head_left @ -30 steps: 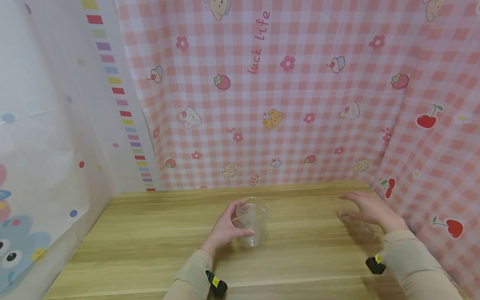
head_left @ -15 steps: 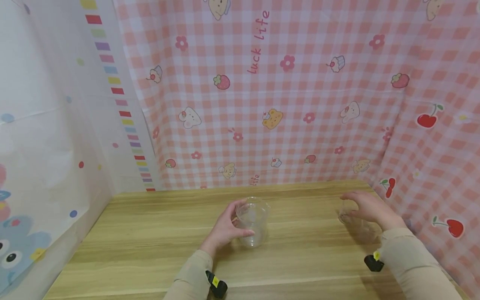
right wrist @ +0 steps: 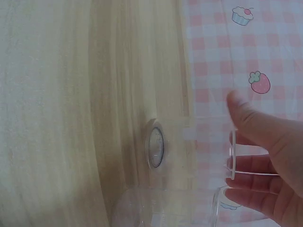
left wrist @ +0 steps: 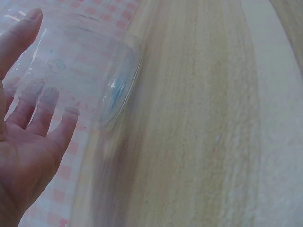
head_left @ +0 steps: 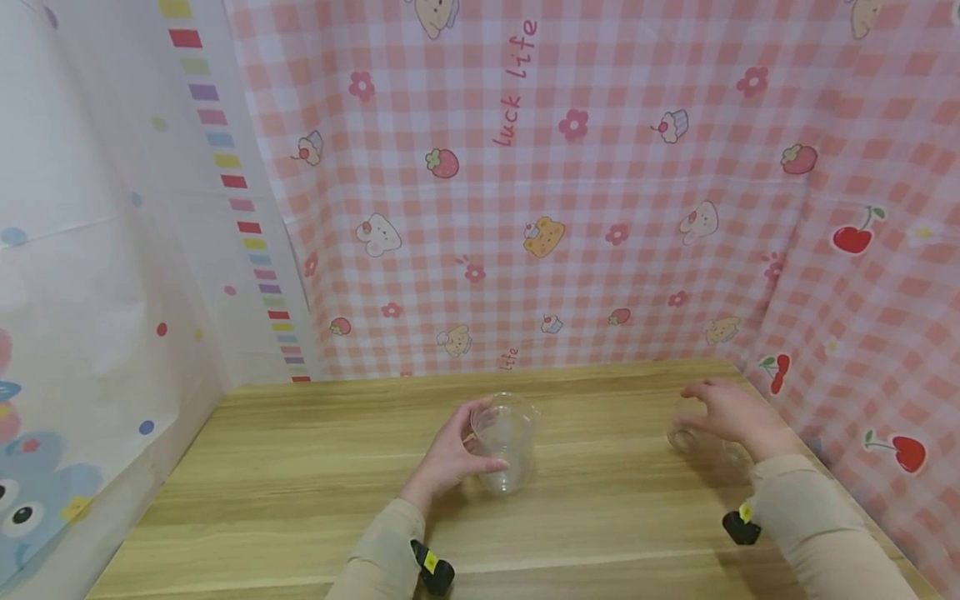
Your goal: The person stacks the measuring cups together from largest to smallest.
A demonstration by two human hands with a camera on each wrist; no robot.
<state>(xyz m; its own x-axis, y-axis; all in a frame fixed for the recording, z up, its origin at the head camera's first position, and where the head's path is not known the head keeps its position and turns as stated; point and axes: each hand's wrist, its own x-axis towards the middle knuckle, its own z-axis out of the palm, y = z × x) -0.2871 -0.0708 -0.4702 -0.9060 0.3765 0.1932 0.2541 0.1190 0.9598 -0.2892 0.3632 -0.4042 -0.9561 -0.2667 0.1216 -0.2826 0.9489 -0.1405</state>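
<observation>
A wide clear plastic cup [head_left: 510,446] stands near the middle of the table. My left hand [head_left: 453,454] grips it from the left, with the thumb in front and the fingers behind, seen through its wall in the left wrist view. Over at the right, my right hand [head_left: 738,417] holds a narrower clear cup [right wrist: 199,146] near its rim. Its fingers [right wrist: 255,164] lie behind the rim and the thumb is on the other side. Another clear cup [right wrist: 165,205] is close beside that one; in the head view the hand and forearm partly cover it.
The wooden table [head_left: 300,500] reaches back to a pink checked cloth [head_left: 570,183]. A similar cloth with cherries [head_left: 900,333] hangs close along the right side. A white dotted sheet [head_left: 97,275] hangs on the left.
My right hand and the narrower cup have shifted slightly to the left. The left hand and the wide cup have stayed put.
</observation>
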